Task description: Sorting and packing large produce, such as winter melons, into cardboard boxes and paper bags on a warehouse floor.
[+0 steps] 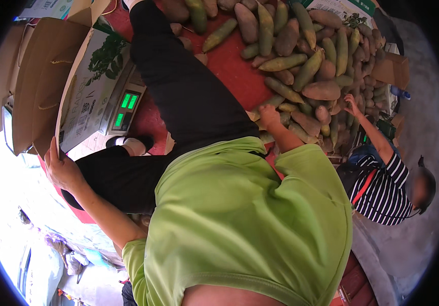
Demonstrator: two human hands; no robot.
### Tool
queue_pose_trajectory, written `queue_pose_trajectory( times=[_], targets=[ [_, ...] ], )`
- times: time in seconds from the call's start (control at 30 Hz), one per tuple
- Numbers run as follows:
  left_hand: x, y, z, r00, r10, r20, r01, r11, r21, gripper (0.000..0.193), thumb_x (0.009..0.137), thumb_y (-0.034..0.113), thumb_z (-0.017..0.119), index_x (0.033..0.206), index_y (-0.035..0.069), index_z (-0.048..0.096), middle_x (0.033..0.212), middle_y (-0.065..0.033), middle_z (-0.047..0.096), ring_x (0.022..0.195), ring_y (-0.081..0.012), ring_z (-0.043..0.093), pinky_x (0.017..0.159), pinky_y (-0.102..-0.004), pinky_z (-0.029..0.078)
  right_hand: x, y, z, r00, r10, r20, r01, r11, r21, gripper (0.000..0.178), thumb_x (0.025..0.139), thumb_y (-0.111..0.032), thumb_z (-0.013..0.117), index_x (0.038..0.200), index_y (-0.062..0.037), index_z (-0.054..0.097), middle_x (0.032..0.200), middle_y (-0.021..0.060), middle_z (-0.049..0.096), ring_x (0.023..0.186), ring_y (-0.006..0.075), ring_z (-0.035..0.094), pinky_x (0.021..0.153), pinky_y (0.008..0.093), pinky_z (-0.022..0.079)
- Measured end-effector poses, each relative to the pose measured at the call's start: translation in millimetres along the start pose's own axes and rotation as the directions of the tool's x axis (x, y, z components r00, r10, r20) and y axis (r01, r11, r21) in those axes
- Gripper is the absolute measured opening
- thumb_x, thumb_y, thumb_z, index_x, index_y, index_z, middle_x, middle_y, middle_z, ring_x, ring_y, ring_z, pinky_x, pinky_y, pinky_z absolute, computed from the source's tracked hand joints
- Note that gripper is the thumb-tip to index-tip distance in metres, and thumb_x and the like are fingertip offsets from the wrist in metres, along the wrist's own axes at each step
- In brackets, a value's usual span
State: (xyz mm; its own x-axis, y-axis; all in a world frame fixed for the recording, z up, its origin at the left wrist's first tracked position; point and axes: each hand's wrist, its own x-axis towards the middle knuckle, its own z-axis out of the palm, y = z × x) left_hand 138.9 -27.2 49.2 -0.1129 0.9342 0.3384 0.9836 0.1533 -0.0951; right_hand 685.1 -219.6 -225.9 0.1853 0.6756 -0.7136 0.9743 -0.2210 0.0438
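At the left, my left hand (62, 169) is closed on the near edge of an open cardboard box (41, 86), its thumb and fingers on either side of the flap. The box stands beside a scale with green lit digits (122, 113). My right hand (269, 117) is low over the near left side of a big pile of long green radishes (308, 69) and reddish-brown roots (321, 91). Its fingers curl down among them, and what they grip is hidden.
A co-worker in a striped shirt (382, 196) reaches a hand (352, 106) into the pile's right side. Red ground cover (229, 66) lies under the pile. Another cardboard box (390, 71) stands at the far right. My leg in black trousers (189, 86) extends between scale and pile.
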Motion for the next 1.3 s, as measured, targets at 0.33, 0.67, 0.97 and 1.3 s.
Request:
queue_pose_trajectory(
  times=[0.33,0.67,0.97,1.3],
  targets=[
    [-0.8,-2.1,8.4,1.0,-0.002,0.0,0.002,1.0,-0.017,0.04,0.076,0.0,0.057,0.109,0.021,0.068,0.096,-0.0037,0.066,0.083,-0.024,0.065,0.069,-0.0369,0.051,6.5,-38.0,-1.4,0.895,-0.364,0.259,0.435,0.843,-0.317,0.05,0.082,-0.04,0.054,0.13,-0.0262,0.045,0.121,0.001,0.049,0.119,0.0207,0.039,0.087,0.044,0.034],
    [-0.7,0.0,2.4,0.999,0.015,-0.043,-0.016,1.0,-0.02,0.044,0.069,-0.001,0.058,0.105,0.021,0.069,0.091,-0.0026,0.066,0.08,-0.0233,0.065,0.068,-0.0363,0.051,5.5,-46.9,-14.7,0.91,-0.368,0.19,0.412,0.855,-0.315,0.042,0.085,-0.043,0.045,0.124,-0.0264,0.05,0.114,-0.0003,0.055,0.112,0.0198,0.044,0.084,0.0443,0.034],
    [-0.7,7.8,-2.9,0.997,-0.075,0.031,0.076,0.997,-0.014,0.045,0.071,-0.002,0.054,0.108,0.019,0.067,0.097,-0.0027,0.064,0.093,-0.0245,0.061,0.08,-0.0371,0.048,30.4,-32.4,-97.9,0.937,-0.129,-0.325,0.176,0.977,0.121,0.037,0.071,-0.016,0.07,0.108,-0.0193,0.062,0.108,0.0047,0.06,0.105,0.0288,0.052,0.081,0.0419,0.044],
    [0.6,13.1,-11.6,0.985,-0.143,0.093,0.145,0.989,-0.017,0.041,0.074,0.0,0.059,0.109,0.019,0.066,0.1,0.0001,0.063,0.097,-0.0224,0.059,0.086,-0.0374,0.046,37.2,-62.6,-249.2,0.722,0.295,-0.625,0.61,0.152,0.777,0.036,0.081,-0.007,0.068,0.115,-0.0006,0.059,0.101,0.0033,0.061,0.092,0.0121,0.056,0.085,0.026,0.044]
  ],
)
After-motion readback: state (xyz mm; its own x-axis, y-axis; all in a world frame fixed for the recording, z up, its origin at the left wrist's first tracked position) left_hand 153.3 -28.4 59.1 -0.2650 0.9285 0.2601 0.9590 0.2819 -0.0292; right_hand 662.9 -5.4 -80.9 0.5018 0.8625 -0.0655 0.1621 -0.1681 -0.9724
